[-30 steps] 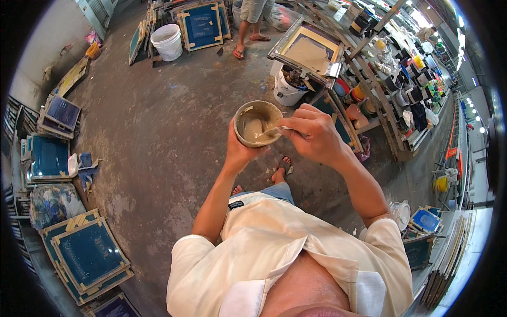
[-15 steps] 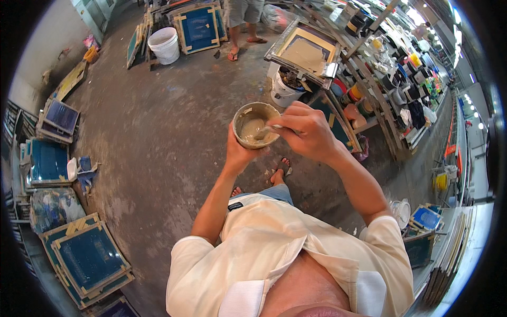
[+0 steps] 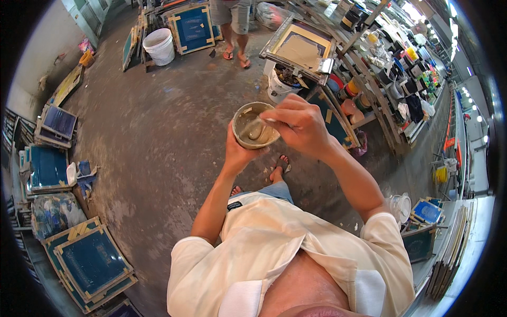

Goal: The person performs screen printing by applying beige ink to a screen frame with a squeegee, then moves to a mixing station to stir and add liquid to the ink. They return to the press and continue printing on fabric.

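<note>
Cradling the cup (image 3: 242,118) from its left, the left hand (image 3: 237,151) seems to keep its mouth upward so the tan paste (image 3: 256,138) cannot spill. The right hand (image 3: 300,124) pinches a pale stirrer (image 3: 263,119) over the rim — blurred, fingers hiding part of it. Beyond the right hand, a white bucket (image 3: 277,91) and screen frame (image 3: 293,68) would hinder a forward reach.
</note>
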Action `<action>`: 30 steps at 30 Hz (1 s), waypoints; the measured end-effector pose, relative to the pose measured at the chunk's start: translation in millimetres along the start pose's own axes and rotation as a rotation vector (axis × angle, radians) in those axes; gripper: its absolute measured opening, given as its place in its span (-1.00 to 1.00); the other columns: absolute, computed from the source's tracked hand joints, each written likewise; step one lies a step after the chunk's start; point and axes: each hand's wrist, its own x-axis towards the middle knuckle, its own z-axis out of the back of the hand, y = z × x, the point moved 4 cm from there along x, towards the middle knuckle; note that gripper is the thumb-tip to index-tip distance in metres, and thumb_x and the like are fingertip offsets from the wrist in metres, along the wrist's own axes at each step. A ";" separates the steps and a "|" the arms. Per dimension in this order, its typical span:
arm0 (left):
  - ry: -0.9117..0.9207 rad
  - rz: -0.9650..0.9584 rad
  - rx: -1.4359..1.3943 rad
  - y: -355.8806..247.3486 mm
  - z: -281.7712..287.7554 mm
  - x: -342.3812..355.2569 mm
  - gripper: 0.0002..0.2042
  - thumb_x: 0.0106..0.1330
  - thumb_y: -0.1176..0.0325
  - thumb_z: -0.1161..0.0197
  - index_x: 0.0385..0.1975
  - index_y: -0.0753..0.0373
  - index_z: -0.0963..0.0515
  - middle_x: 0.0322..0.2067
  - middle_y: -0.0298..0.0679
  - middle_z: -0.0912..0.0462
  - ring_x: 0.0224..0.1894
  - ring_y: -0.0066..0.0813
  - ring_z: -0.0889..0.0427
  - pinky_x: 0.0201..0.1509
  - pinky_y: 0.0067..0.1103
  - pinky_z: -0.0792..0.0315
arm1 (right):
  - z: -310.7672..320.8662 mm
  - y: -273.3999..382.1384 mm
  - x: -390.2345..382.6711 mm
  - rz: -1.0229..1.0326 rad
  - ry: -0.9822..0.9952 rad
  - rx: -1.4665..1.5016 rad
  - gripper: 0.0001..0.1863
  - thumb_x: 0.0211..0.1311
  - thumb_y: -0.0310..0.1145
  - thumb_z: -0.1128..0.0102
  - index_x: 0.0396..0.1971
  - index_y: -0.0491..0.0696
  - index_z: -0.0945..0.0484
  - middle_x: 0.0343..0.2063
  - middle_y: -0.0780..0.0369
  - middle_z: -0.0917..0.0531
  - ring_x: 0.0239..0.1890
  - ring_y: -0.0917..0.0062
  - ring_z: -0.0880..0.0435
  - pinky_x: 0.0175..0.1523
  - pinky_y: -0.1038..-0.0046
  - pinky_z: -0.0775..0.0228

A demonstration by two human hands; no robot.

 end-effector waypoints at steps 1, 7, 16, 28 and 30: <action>0.010 -0.027 0.039 -1.2 -1.1 0.3 0.03 -0.28 0.52 -0.71 0.33 0.19 -0.23 0.20 -0.22 -0.48 0.27 -0.32 -0.49 0.37 -0.37 -0.39 | -3.0 -6.4 3.9 0.039 -0.053 -0.023 -0.74 -0.05 -0.64 -0.44 -0.29 -0.07 -0.77 -0.49 0.25 -0.66 -0.37 0.42 -0.61 -0.29 0.37 -0.45; 0.011 -0.044 0.087 -2.9 3.3 3.3 0.06 -0.28 0.51 -0.71 0.35 0.20 -0.21 0.22 -0.21 -0.45 0.29 -0.33 -0.47 0.38 -0.38 -0.40 | 9.7 -18.4 -7.8 -0.009 0.065 -0.127 -0.78 0.05 -0.55 -0.42 -0.24 -0.08 -0.76 -0.47 0.24 -0.66 -0.34 0.34 -0.62 -0.22 0.32 -0.50; 0.077 -0.036 0.078 -3.9 -3.8 -1.1 0.05 -0.28 0.53 -0.70 0.35 0.20 -0.22 0.24 -0.20 -0.44 0.29 -0.31 -0.48 0.40 -0.37 -0.38 | 11.6 -14.9 6.3 0.081 -0.009 -0.063 -0.75 0.02 -0.55 -0.44 -0.23 -0.04 -0.76 -0.40 0.24 -0.68 -0.30 0.35 -0.62 -0.16 0.33 -0.51; -0.048 0.019 0.084 18.8 7.6 -3.2 0.10 -0.24 0.48 -0.71 0.39 0.18 -0.15 0.26 -0.19 -0.42 0.31 -0.29 -0.46 0.41 -0.36 -0.36 | -2.0 -11.2 -7.0 -0.393 0.068 0.084 -0.79 0.11 -0.45 -0.42 -0.23 -0.12 -0.73 -0.52 0.14 -0.68 -0.40 0.29 -0.65 -0.24 0.32 -0.49; -0.038 0.035 0.087 19.3 6.1 -5.9 0.10 -0.25 0.48 -0.72 0.40 0.18 -0.15 0.26 -0.19 -0.42 0.32 -0.29 -0.45 0.41 -0.35 -0.36 | -3.8 -13.5 0.5 -0.373 0.010 0.109 -0.78 0.11 -0.44 -0.42 -0.22 -0.13 -0.74 -0.53 0.14 -0.67 -0.42 0.30 -0.64 -0.25 0.31 -0.49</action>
